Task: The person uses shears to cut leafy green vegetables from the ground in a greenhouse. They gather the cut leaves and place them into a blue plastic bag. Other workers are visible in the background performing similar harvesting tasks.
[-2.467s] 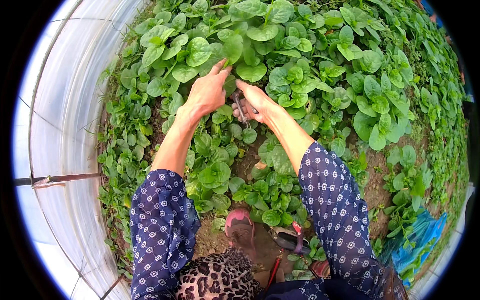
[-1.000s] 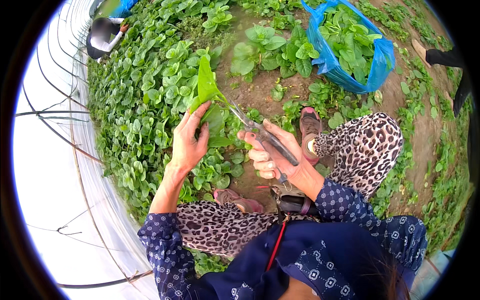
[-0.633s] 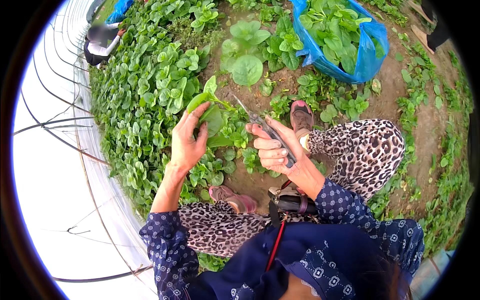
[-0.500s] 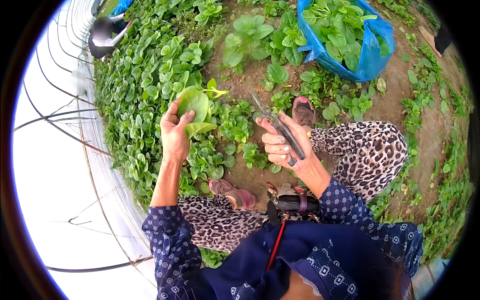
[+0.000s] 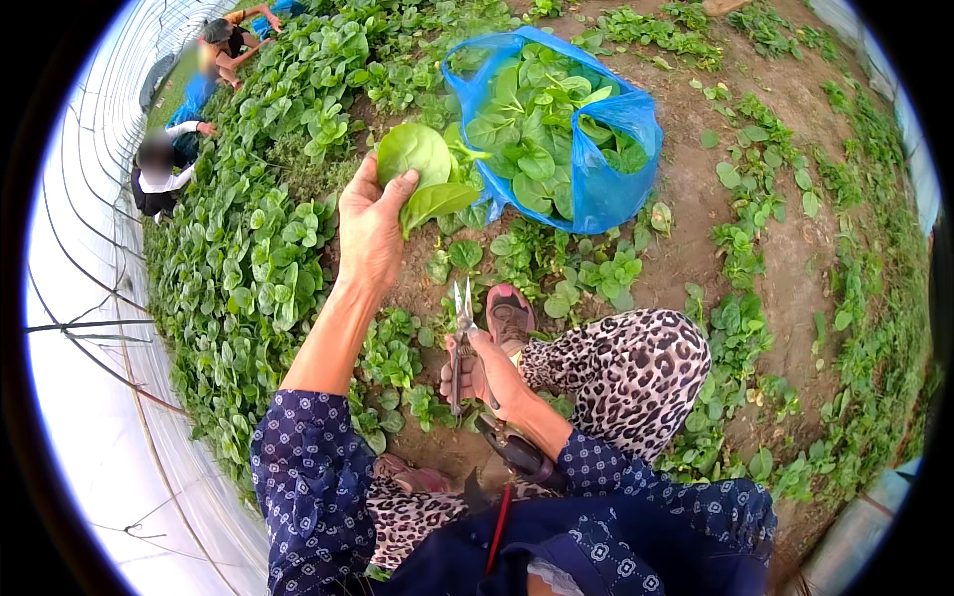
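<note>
My left hand [image 5: 372, 214] pinches a few broad green leaves [image 5: 413, 155] on a cut stem between thumb and fingers. They are held up just left of a blue plastic bag [image 5: 624, 191], whose mouth gapes around a heap of similar leaves [image 5: 537, 134]. Lower down, before my shoe, my right hand [image 5: 487, 377] is wrapped round a pair of garden snips [image 5: 463, 338]. The two narrow blades point away from me, a little apart, with nothing between them. Part of the snips' handles is hidden by my fingers.
A dense bed of leafy plants [image 5: 248, 253] runs along the left, beside the plastic greenhouse wall [image 5: 119, 437]. Sparser plants [image 5: 740, 248] grow in soil at right. One co-worker [image 5: 164, 169] crouches far left, another [image 5: 238, 40] beyond. My shoe [image 5: 510, 316] stands below the bag.
My left hand has carried the leaves away from me, toward the bag. My right hand has drawn lower and left, and the snips' blades now show apart. The whole view has shifted.
</note>
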A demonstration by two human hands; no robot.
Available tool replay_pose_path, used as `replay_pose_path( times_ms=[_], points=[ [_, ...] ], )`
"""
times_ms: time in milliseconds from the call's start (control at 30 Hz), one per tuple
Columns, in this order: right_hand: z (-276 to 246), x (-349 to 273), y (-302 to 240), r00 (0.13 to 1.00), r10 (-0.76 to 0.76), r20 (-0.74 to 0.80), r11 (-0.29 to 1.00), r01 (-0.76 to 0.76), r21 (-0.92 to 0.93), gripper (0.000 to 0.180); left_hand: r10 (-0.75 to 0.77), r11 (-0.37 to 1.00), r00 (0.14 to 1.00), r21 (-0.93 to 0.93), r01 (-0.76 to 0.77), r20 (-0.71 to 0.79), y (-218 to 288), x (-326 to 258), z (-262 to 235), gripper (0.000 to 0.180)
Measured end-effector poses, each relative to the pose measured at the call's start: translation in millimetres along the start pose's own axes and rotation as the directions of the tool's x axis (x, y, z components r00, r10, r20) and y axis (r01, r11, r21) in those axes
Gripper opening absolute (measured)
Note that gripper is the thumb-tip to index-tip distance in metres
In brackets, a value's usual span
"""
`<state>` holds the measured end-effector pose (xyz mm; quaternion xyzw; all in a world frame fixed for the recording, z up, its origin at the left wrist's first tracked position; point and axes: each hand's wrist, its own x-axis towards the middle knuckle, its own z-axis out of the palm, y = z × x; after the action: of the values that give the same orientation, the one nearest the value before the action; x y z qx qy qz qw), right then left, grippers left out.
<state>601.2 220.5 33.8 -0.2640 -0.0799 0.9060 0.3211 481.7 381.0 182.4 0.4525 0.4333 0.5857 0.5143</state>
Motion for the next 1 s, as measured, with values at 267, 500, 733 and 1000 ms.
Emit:
replay_pose_path(
  times_ms=[267,500,733,1000],
  points=[
    [14,1,-21,0.972,-0.17,-0.163,0.972,0.193,0.135,0.042,0.166,0.966,0.986,0.198,-0.165,0.015,-126,161,132,0.041],
    [17,1,-11,0.991,-0.089,-0.098,0.99,0.098,0.099,0.041,-0.373,0.457,0.865,0.878,-0.142,0.334,-216,163,132,0.037],
    [28,-3,2,0.997,0.049,-0.056,0.998,-0.047,0.041,0.04,-0.253,0.467,0.883,0.849,-0.246,0.395,-91,127,97,0.044],
    [24,18,69,0.991,0.107,-0.084,0.988,-0.115,-0.105,0.05,-0.243,0.06,0.869,0.901,-0.43,0.431,-7,-59,-97,0.027]
  ],
)
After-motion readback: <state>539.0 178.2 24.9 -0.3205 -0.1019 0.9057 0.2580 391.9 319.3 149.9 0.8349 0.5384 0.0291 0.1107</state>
